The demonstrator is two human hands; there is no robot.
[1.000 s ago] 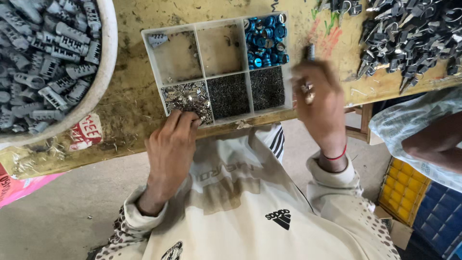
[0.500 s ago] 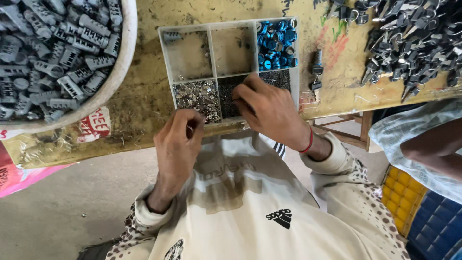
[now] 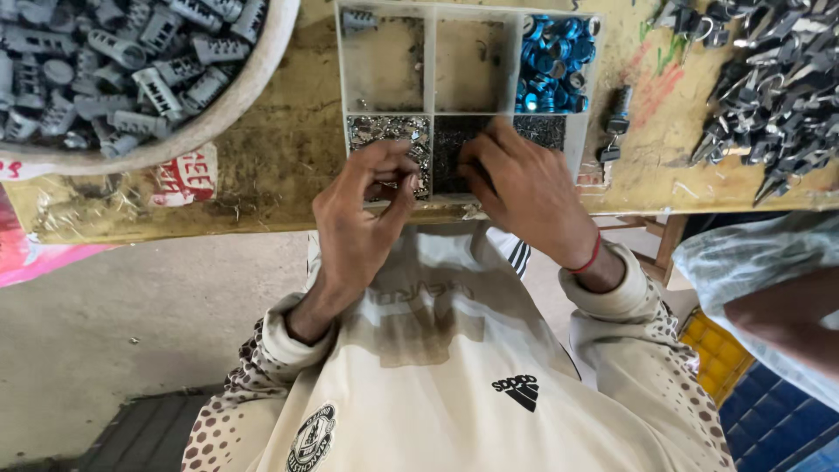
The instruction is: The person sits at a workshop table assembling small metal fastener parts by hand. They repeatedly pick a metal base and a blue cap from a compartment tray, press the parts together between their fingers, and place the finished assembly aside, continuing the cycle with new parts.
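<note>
1. the left hand point(image 3: 363, 214) hangs at the near edge of the compartment tray point(image 3: 572, 135), fingers curled and thumb meeting forefinger in a pinch; whether a piece sits in that pinch is too small to tell.
2. the right hand point(image 3: 524, 188) lies palm down over the dark small parts point(image 3: 546, 131) in the near middle cell, fingertips buried; i cannot tell if it grips any.
3. just beyond the left fingertips is a cell of silvery small parts point(image 3: 376, 131). these look like tiny metal bits, light, hard and slippery, likely best pinched singly between thumb and fingertip.
4. further from the right hand, blue rings point(image 3: 555, 65) fill a corner cell, glossy and round.
5. the tray looks like thin, stiff, pale plastic; two far cells are nearly bare.
6. far left of the left hand, a round basin point(image 3: 253, 83) holds grey ribbed plastic plugs point(image 3: 114, 61).
7. right of the right hand, dark metal clips point(image 3: 769, 96) lie heaped on the scuffed wooden bench point(image 3: 288, 166).
</note>
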